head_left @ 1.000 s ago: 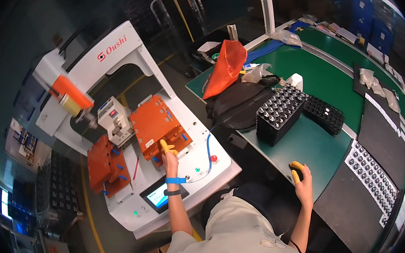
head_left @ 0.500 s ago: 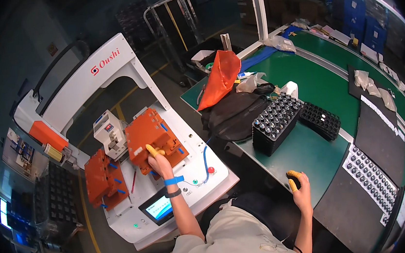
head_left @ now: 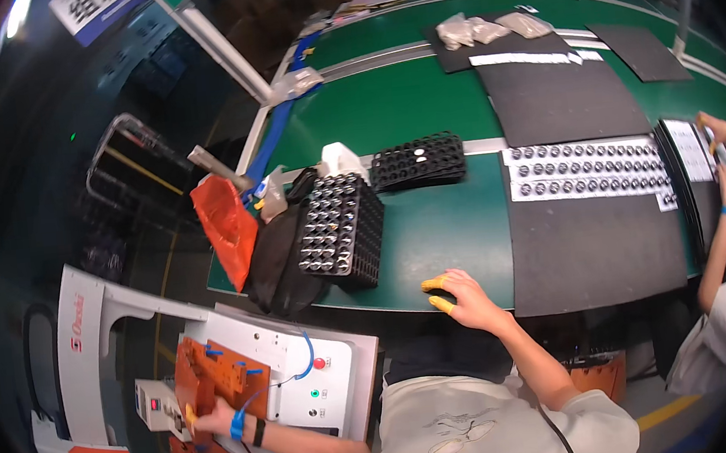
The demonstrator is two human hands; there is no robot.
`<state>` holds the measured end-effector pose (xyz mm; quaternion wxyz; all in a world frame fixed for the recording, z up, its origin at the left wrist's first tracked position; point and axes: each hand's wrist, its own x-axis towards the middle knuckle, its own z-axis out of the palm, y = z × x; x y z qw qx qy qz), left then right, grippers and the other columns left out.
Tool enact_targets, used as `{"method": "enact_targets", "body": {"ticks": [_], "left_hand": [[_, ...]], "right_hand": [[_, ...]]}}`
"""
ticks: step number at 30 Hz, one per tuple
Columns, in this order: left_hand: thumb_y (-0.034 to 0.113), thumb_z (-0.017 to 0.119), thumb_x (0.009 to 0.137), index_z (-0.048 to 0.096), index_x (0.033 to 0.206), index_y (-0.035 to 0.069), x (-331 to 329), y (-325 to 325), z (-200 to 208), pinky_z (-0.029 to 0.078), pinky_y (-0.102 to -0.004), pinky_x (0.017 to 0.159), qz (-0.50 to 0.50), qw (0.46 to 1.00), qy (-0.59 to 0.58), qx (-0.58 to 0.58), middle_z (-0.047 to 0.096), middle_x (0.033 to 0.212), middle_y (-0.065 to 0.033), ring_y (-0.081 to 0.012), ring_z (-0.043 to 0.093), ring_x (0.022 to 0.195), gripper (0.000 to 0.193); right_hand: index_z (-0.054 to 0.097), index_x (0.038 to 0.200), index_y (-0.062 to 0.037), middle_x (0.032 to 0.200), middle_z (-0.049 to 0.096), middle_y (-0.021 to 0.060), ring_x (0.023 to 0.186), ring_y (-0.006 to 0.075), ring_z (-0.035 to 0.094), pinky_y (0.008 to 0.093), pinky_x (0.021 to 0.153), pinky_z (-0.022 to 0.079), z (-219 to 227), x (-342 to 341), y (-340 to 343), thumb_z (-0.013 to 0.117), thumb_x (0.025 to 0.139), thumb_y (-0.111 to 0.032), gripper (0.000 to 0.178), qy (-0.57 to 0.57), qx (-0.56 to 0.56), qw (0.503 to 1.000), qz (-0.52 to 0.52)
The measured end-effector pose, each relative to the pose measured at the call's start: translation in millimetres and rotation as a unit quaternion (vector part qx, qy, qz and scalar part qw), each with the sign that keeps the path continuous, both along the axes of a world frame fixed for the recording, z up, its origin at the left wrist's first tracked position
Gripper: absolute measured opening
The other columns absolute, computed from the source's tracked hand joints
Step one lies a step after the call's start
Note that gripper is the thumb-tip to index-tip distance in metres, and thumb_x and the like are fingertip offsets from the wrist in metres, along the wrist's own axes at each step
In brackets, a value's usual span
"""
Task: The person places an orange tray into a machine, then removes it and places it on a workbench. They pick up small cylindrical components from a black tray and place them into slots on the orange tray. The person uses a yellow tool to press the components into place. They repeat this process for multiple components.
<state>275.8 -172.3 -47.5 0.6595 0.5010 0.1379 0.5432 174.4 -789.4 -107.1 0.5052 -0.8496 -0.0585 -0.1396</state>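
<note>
In the head view, two fixtures (head_left: 230, 370) sat on the machine (head_left: 291, 406). Right of it, the table (head_left: 439, 241) bore one tray stack (head_left: 354, 227) and one bag (head_left: 225, 229). The left hand (head_left: 214, 419) partly hid one fixture, fingers at its edge, grip unclear; the right hand (head_left: 468, 299), thumb and fingers parted, rested right of the machine.

Worn items, one person

Shirt (head_left: 517, 417): pale, short-sleeved, with a line drawing (head_left: 462, 440) in dark and yellow strokes. Cord (head_left: 561, 436): thin, black, across the shirt. Trousers (head_left: 445, 354): dark. Right hand (head_left: 468, 301): yellow finger covers (head_left: 435, 284). Left hand (head_left: 214, 420): yellow finger covering (head_left: 191, 415); blue wrist strap (head_left: 238, 425); black band (head_left: 260, 433).
</note>
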Motion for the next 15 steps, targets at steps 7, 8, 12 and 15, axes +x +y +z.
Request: {"method": "enact_targets", "body": {"ticks": [7,8,12,15], "left_hand": [[0.027,0.061,0.091,0.059,0.127,-0.001,-11,-99,35,0.052,-0.0468,0.100,0.091,0.972,-0.017,0.218,0.062,0.130,-0.0156,-0.0289,0.061,0.118,0.046],[0.029,0.059,0.091,0.059,0.128,-0.001,-12,-121,40,0.052,-0.0469,0.100,0.074,0.972,-0.014,0.223,0.062,0.131,-0.0155,-0.0290,0.060,0.118,0.047],[0.035,0.055,0.092,0.056,0.131,0.000,-26,-192,44,0.051,-0.0474,0.100,-0.063,0.973,-0.004,0.222,0.060,0.133,-0.0152,-0.0291,0.059,0.120,0.053],[0.040,0.051,0.093,0.054,0.133,0.000,-27,-249,37,0.051,-0.0478,0.101,-0.224,0.956,0.006,0.189,0.059,0.134,-0.0150,-0.0291,0.059,0.121,0.057]], "right_hand": [[0.066,0.117,-0.0044,0.111,0.068,0.0134,0.111,0.0325,0.058,0.0444,0.106,0.039,0,-3,0,0.064,0.095,-0.022,0.029,-0.016,-0.004,1.000,-0.002],[0.067,0.117,-0.0043,0.111,0.068,0.0133,0.111,0.0324,0.058,0.0442,0.106,0.039,1,-3,1,0.064,0.095,-0.021,0.028,-0.009,-0.005,1.000,0.000],[0.068,0.115,-0.0035,0.110,0.068,0.0138,0.109,0.0326,0.059,0.0442,0.106,0.040,-7,-2,5,0.064,0.095,-0.019,0.026,-0.010,0.000,1.000,0.004],[0.068,0.116,-0.0027,0.110,0.069,0.0142,0.109,0.0313,0.060,0.0421,0.107,0.041,-13,0,1,0.064,0.095,-0.017,0.025,-0.015,-0.013,1.000,-0.011]]}}
